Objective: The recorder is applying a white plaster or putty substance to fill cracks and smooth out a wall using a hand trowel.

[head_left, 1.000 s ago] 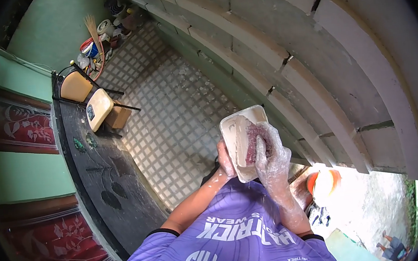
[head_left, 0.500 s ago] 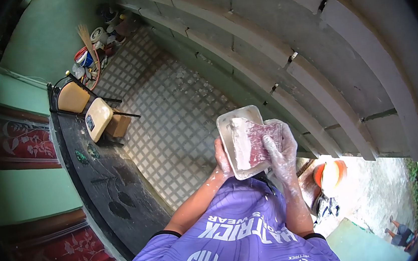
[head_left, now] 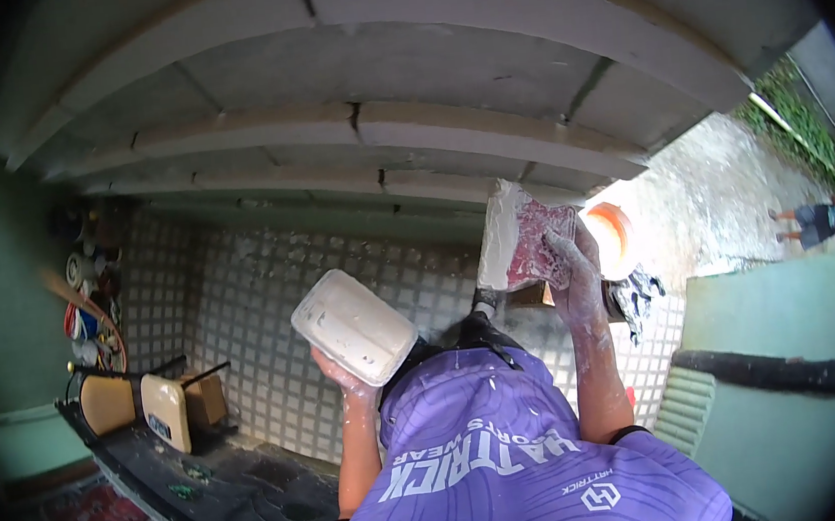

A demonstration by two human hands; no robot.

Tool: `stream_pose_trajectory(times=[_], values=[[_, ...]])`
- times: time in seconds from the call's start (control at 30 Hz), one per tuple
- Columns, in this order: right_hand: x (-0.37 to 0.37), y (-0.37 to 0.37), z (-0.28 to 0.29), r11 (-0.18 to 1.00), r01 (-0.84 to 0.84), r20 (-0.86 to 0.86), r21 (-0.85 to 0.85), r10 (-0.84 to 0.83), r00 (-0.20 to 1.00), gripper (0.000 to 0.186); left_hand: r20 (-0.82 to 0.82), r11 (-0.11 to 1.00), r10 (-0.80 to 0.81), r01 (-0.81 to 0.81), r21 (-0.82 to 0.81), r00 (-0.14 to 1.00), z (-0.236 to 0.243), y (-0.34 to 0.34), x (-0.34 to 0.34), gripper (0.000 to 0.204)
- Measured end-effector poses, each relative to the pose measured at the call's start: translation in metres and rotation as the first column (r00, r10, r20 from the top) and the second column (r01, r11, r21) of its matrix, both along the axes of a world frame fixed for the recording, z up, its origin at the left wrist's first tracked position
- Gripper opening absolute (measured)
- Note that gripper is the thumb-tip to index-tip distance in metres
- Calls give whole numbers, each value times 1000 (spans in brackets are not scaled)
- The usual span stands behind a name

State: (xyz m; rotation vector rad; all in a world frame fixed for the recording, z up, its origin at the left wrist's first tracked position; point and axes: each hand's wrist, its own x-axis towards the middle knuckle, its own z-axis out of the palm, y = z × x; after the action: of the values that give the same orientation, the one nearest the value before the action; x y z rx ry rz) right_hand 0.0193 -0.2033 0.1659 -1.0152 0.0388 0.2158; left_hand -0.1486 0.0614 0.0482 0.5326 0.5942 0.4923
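My left hand [head_left: 348, 376] is closed around the underside and edge of a shallow white rectangular tub [head_left: 356, 327]. White paste coats the tub's inside. My right hand [head_left: 573, 264], smeared with white, grips a flat maroon putty spreader [head_left: 534, 241]. A thick band of white putty [head_left: 498, 233] lies along the spreader's edge away from my fingers. Tub and spreader are apart, with the spreader to the right and nearer the grey panelled wall [head_left: 425, 129].
Ledges run along the wall ahead. An orange bucket [head_left: 608, 232] stands right, beside a crumpled black-and-white bag [head_left: 637, 300]. Chairs [head_left: 165, 410] rest by a black counter [head_left: 229, 490] at left. A broom [head_left: 74, 294] leans among clutter. Another person [head_left: 816, 222] is far right.
My right hand has drawn the spreader out of the tub, rightward and up toward the wall. My left hand with the tub has moved left. The view has turned rightward.
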Motion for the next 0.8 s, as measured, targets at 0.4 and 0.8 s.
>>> stream_pose_trajectory(times=[0.4,0.8], values=[[34,-88,24,784,456,243,-421,-387,890,79,101,984,-156,163,-69,983,-24,-11,36,79],[97,-114,18,844,260,222,-469,-172,960,49,175,976,-185,202,-84,967,-4,-40,52,80]])
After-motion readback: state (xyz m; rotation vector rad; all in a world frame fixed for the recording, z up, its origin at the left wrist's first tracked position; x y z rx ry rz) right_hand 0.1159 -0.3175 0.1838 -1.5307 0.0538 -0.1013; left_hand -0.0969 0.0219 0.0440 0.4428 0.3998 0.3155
